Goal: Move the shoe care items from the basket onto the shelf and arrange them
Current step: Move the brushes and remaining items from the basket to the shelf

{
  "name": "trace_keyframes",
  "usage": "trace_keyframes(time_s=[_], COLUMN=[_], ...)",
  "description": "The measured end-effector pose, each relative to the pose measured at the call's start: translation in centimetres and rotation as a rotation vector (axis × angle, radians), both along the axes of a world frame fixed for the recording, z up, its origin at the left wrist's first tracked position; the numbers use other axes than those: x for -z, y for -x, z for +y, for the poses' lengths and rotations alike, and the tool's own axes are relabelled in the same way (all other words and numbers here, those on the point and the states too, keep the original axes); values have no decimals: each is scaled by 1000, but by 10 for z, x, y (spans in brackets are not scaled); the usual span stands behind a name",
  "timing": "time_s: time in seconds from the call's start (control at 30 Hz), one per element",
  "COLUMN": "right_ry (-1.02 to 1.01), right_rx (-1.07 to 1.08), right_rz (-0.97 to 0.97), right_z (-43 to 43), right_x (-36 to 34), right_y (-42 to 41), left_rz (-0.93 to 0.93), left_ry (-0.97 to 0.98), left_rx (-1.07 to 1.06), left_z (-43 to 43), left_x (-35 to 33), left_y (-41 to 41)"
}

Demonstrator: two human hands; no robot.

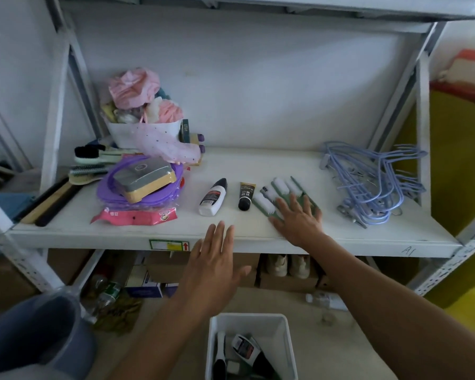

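Note:
On the white shelf lie a white bottle with a black cap, a black tube with a gold end and a green pack of white pieces. My right hand rests flat, fingers spread, on the near end of that green pack. My left hand hovers open in front of the shelf edge, holding nothing. Below, a white basket on the floor holds a brush, another black-and-white bottle and other small items.
A pile fills the shelf's left: purple lids, a boxed sponge, brushes, a pink packet, a white bin of cloths. Blue hangers lie at the right. Boxes and bottles sit under the shelf. A grey bucket stands at the left.

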State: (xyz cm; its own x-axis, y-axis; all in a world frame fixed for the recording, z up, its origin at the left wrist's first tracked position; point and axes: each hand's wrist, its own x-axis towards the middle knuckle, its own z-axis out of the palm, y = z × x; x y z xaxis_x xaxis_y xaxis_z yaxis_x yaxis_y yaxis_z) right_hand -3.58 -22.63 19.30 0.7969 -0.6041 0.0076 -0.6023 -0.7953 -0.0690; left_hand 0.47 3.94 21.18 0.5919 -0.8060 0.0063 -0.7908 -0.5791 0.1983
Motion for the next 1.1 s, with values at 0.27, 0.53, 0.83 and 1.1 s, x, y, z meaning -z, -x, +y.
trace_keyframes(time_s=[0.27, 0.53, 0.83, 1.1], right_ry=[-52, -81, -31, 21], right_rx=[98, 150, 114, -24], right_rz=[24, 38, 10, -51], right_z=[-41, -90, -95, -31], right_x=[3, 18, 19, -5], right_y=[-34, -76, -81, -16], left_rz=[19, -44, -61, -24], left_ry=[-123, -141, -132, -53], left_rx=[12, 61, 87, 55], left_z=[-11, -24, -27, -13], left_x=[21, 42, 54, 48], left_y=[-7, -9, -14, -11])
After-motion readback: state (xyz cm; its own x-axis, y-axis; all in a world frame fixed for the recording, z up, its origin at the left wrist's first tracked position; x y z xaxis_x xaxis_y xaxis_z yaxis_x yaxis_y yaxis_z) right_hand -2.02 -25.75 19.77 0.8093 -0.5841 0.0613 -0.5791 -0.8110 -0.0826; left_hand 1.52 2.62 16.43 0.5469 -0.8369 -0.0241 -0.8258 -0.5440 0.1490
